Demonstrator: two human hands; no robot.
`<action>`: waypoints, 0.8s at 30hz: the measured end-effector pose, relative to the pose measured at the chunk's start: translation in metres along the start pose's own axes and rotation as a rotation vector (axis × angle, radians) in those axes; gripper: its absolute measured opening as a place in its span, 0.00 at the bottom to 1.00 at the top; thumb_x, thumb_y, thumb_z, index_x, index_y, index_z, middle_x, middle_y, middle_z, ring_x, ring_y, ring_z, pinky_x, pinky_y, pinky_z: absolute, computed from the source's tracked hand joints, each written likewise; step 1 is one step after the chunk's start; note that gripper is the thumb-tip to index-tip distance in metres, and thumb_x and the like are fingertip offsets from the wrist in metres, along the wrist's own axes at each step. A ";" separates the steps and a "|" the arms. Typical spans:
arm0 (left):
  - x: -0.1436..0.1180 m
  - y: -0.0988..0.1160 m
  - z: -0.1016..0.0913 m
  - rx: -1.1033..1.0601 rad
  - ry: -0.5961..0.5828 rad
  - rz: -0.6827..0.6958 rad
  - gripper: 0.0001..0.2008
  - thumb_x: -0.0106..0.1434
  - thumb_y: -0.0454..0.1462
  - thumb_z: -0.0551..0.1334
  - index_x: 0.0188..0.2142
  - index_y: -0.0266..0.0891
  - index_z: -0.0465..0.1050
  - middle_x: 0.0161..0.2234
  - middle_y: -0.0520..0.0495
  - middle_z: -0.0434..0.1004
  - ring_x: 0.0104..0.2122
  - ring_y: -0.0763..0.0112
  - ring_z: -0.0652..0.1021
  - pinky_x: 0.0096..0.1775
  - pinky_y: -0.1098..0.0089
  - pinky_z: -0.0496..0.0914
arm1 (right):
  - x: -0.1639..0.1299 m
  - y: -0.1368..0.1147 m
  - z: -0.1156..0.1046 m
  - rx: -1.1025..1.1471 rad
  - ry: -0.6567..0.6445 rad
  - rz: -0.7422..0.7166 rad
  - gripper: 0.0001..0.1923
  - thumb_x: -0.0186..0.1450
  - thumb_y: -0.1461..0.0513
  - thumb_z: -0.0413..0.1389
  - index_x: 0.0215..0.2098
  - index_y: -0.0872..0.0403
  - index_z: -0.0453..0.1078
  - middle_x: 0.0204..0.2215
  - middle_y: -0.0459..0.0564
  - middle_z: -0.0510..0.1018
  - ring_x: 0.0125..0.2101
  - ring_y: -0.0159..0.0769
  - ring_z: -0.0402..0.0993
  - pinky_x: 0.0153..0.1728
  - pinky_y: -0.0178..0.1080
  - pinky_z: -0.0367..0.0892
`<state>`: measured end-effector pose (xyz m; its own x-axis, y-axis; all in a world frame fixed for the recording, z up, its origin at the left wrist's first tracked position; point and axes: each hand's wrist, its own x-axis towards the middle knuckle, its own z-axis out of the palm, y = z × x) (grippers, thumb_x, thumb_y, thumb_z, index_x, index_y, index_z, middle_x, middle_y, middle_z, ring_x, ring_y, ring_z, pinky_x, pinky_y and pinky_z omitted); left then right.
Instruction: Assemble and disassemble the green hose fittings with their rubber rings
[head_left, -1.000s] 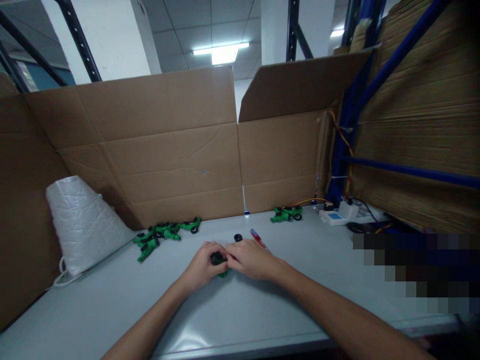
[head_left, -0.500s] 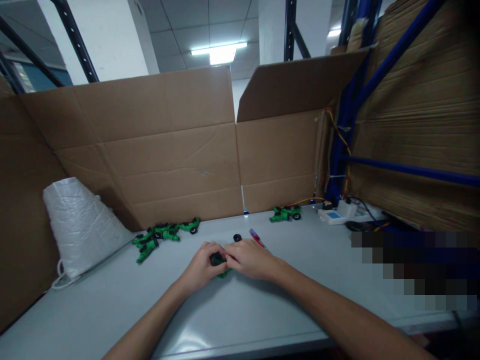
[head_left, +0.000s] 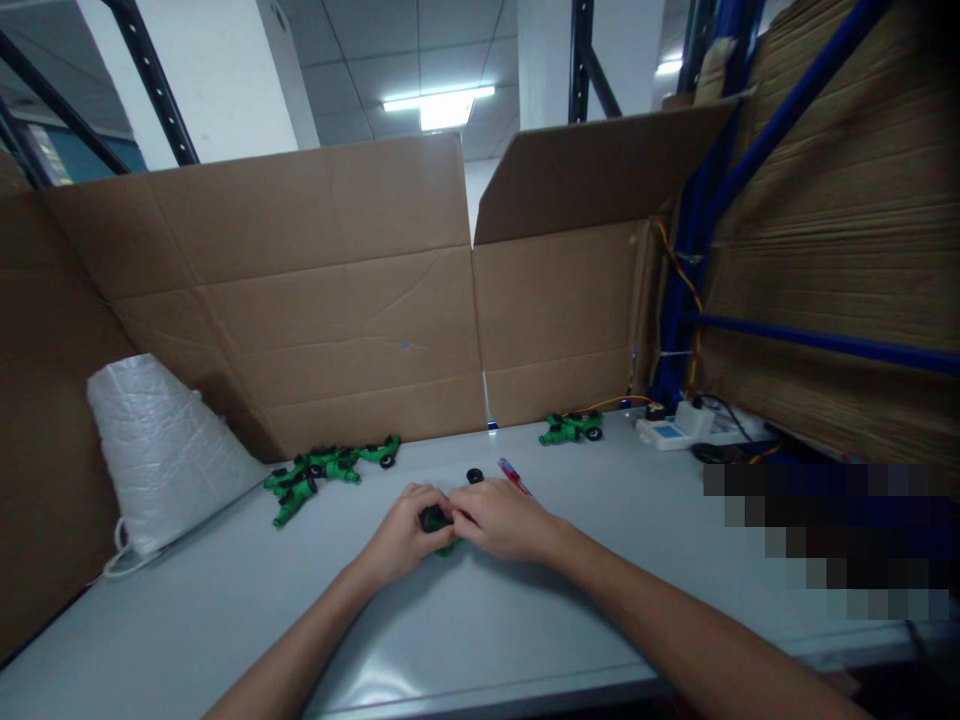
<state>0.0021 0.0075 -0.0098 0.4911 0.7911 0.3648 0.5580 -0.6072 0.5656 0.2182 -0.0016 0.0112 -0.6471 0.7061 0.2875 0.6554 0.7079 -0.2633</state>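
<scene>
Both my hands are together over the middle of the grey table (head_left: 570, 600). My left hand (head_left: 405, 532) is closed around a small green toy with a black wheel (head_left: 433, 519), thumb below and fingers above. Against its right side my right hand (head_left: 501, 518) is closed too, its thumb and fingertips pinching at the same toy. Most of the toy is hidden by my fingers; only the black wheel and a bit of green show. A loose black wheel (head_left: 475, 476) lies just beyond my right hand's fingers. Behind that hand lies a red and blue pen (head_left: 511, 471), partly covered.
Several green toys with black wheels (head_left: 330, 465) lie in a cluster back left, beside a white bag (head_left: 161, 455). Another green toy (head_left: 571, 428) stands back right, near a white power strip (head_left: 667, 432) with cables. Cardboard walls (head_left: 337, 330) and a blue rack post (head_left: 679, 300) enclose the table.
</scene>
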 end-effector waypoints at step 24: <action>-0.001 0.007 -0.007 0.080 0.099 0.011 0.11 0.74 0.44 0.60 0.42 0.43 0.78 0.42 0.44 0.79 0.46 0.59 0.77 0.51 0.63 0.68 | 0.002 0.064 0.008 -0.303 0.035 0.632 0.16 0.77 0.64 0.44 0.57 0.60 0.68 0.49 0.69 0.80 0.48 0.53 0.81 0.46 0.45 0.69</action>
<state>0.0015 0.0030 -0.0009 0.4313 0.7854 0.4440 0.6064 -0.6167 0.5019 0.2557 0.0452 -0.0126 -0.0969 0.9761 0.1947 0.9848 0.1223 -0.1230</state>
